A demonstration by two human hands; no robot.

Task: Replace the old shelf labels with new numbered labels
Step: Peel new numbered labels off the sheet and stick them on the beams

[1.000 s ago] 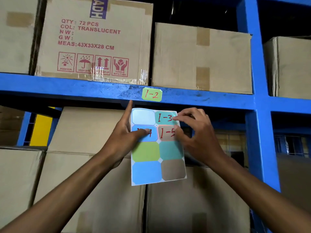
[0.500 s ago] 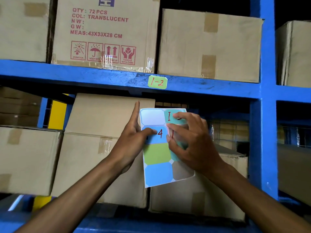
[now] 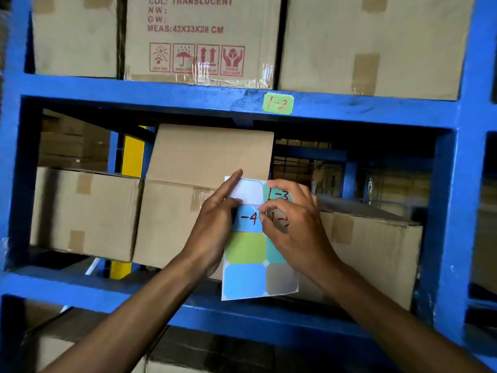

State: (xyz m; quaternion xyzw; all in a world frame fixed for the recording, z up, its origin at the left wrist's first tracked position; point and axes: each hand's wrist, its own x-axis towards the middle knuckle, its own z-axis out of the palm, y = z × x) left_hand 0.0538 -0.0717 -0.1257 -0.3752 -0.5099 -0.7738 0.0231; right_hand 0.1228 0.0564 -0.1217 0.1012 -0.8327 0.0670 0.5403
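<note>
A sheet of coloured labels is held upright in front of the middle shelf. My left hand grips its left edge, thumb on the blue "1-4" label. My right hand pinches at the edge of the teal "1-3" label with thumb and forefinger, and covers part of the brown "1-5" label. The top-left slot of the sheet is bare white. A green "1-2" label is stuck on the upper blue shelf beam.
Cardboard boxes fill the rack: a printed "TRANSLUCENT" box above the beam, plain boxes behind the sheet. A blue upright post stands at the right, a lower beam runs below my arms.
The view has tilted downward, so the shelf and "1-2" label sit higher in frame. The sheet and both hands have lowered; my right fingers have shifted to the edge of the "1-3" label.
</note>
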